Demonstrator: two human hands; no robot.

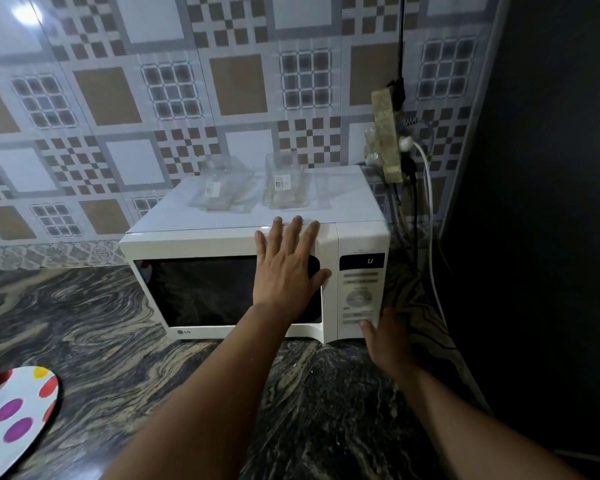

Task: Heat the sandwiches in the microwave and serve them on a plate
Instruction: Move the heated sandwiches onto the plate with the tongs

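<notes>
A white microwave [219,244] stands on the marbled counter with its door closed. My left hand [288,261] lies flat, fingers spread, against the right side of the door. My right hand [387,337] is low at the control panel [361,292], its fingers touching the bottom buttons. The display shows one lit digit. Two clear plastic sandwich boxes [222,188] [286,185] with barcode labels rest on top of the microwave; their contents are hard to make out. A white plate with coloured dots [18,414] sits at the bottom left corner of the counter.
The dark swirled stone counter [101,323] runs in front and to the left. A patterned tile wall stands behind. A power strip [388,133] with plugs and cables hangs right of the microwave. A dark wall closes off the right side.
</notes>
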